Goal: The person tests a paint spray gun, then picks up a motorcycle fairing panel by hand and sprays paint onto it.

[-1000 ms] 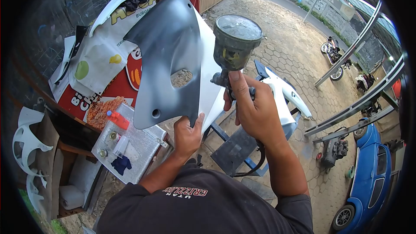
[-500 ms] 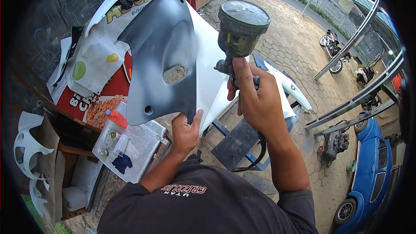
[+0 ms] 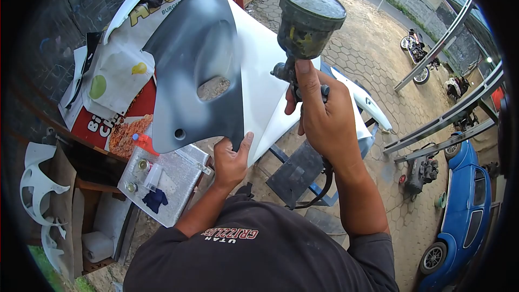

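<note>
My left hand grips the lower edge of a large panel, dark grey on the left and white on the right, with an oval hole and a small round hole. In my right hand is a spray gun with a dark cup on top, held upright. Its nozzle points left toward the white part of the panel, a short gap away. More white panels lie behind my right hand.
Left of me stands a silver-topped table with a red bottle, jars and a dark cloth. White fairings hang at far left. A blue stand is in front; a blue car is at right.
The panel in my left hand has shifted slightly left and up in view. The spray gun in my right hand has risen and moved a little right.
</note>
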Demonstrator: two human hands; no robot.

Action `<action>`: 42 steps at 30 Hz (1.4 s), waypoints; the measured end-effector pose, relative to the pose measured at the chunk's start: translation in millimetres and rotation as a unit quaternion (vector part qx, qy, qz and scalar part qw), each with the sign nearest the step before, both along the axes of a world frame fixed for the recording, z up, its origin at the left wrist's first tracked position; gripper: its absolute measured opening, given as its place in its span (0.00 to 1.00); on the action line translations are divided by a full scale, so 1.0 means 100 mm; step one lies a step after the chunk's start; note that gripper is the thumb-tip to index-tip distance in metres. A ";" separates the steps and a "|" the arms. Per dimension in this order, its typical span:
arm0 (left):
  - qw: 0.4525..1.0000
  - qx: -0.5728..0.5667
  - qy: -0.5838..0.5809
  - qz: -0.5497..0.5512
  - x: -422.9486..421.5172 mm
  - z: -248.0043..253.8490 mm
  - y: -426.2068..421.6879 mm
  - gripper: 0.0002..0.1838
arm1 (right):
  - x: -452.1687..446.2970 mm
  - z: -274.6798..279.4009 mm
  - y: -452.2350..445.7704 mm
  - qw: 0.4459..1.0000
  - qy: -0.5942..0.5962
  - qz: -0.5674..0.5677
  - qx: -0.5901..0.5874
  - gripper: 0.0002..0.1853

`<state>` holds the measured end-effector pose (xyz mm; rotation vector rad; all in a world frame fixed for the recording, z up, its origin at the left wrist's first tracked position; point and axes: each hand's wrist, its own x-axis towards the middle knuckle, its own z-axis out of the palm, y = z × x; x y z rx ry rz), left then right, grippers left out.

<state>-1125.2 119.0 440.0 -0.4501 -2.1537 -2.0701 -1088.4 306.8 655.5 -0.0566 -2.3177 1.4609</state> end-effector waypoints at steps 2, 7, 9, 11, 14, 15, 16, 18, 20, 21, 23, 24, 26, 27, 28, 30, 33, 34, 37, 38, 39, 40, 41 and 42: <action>1.000 0.001 0.007 0.001 0.00 0.03 0.01 0.18 | 0.00 0.00 0.00 1.000 0.006 -0.009 0.000 0.40; 1.000 -0.012 0.005 -0.003 0.00 0.00 0.00 0.18 | 0.01 -0.03 -0.01 0.999 0.013 0.034 -0.013 0.40; 1.000 -0.004 0.006 -0.006 -0.01 -0.02 0.00 0.18 | 0.03 -0.03 -0.03 0.998 0.005 0.063 -0.024 0.40; 1.000 0.001 0.002 -0.013 0.00 -0.03 0.00 0.18 | 0.05 0.00 -0.04 0.997 -0.009 0.068 -0.021 0.41; 1.000 0.007 0.000 -0.024 0.00 -0.01 -0.01 0.17 | 0.03 0.06 -0.03 0.999 -0.025 0.040 0.002 0.42; 1.000 0.012 0.006 -0.023 0.00 -0.01 0.00 0.17 | 0.02 0.06 -0.03 0.999 -0.022 0.030 0.006 0.42; 1.000 0.018 0.012 -0.021 0.00 0.00 0.01 0.16 | 0.01 0.07 -0.02 1.000 -0.019 0.020 0.010 0.41; 0.999 0.008 0.003 -0.036 0.00 0.02 -0.01 0.15 | -0.03 0.04 -0.01 1.000 0.009 0.006 0.009 0.40; 0.999 0.000 -0.003 -0.045 0.00 0.02 -0.04 0.14 | -0.05 0.01 0.01 1.000 0.024 -0.004 0.013 0.40; 0.999 -0.004 -0.004 -0.047 0.00 0.01 -0.05 0.14 | -0.06 0.01 0.02 1.000 0.025 -0.007 0.018 0.40; 0.999 -0.005 -0.003 -0.046 -0.01 0.00 -0.05 0.15 | -0.06 0.01 0.03 0.999 0.020 -0.009 0.029 0.39; 0.999 -0.003 -0.001 -0.042 -0.01 0.00 -0.04 0.15 | -0.04 0.03 0.03 0.999 0.014 -0.007 0.036 0.38; 0.999 -0.005 0.001 -0.039 -0.02 -0.02 -0.04 0.16 | -0.01 0.07 0.01 0.999 -0.002 0.003 0.044 0.37; 0.999 -0.009 0.001 -0.040 -0.02 -0.03 -0.05 0.16 | 0.02 0.08 0.00 0.999 -0.012 0.011 0.047 0.36; 0.999 -0.012 0.001 -0.041 -0.03 -0.03 -0.05 0.16 | 0.03 0.08 -0.01 0.998 -0.023 0.019 0.049 0.35; 0.999 0.015 0.010 -0.034 -0.02 -0.02 0.01 0.17 | 0.06 0.06 -0.02 0.998 -0.018 0.034 0.044 0.35; 0.999 0.020 0.008 -0.033 -0.01 0.01 0.02 0.18 | 0.02 -0.05 0.01 0.995 0.028 0.035 0.089 0.34; 0.999 0.015 0.004 -0.035 -0.01 0.01 0.01 0.18 | 0.01 -0.07 0.02 0.992 0.037 0.028 0.114 0.34; 0.999 -0.012 -0.012 -0.039 -0.03 -0.04 -0.03 0.19 | -0.01 -0.07 0.06 0.981 0.041 0.001 0.191 0.33; 0.999 -0.011 -0.015 -0.042 -0.03 -0.04 -0.03 0.19 | -0.02 -0.05 0.06 0.982 0.048 -0.003 0.182 0.33; 0.999 -0.010 -0.018 -0.045 -0.02 0.00 -0.03 0.18 | -0.04 -0.02 0.05 0.983 0.056 -0.007 0.174 0.33; 0.999 -0.009 -0.021 -0.048 -0.02 0.01 -0.02 0.18 | -0.05 0.00 0.04 0.984 0.063 -0.010 0.165 0.33; 0.999 0.000 -0.021 -0.048 -0.01 0.01 -0.01 0.18 | -0.06 0.03 0.03 0.985 0.061 -0.016 0.162 0.33; 0.999 0.009 -0.021 -0.048 -0.01 0.01 0.00 0.18 | -0.06 0.05 0.03 0.985 0.059 -0.022 0.159 0.33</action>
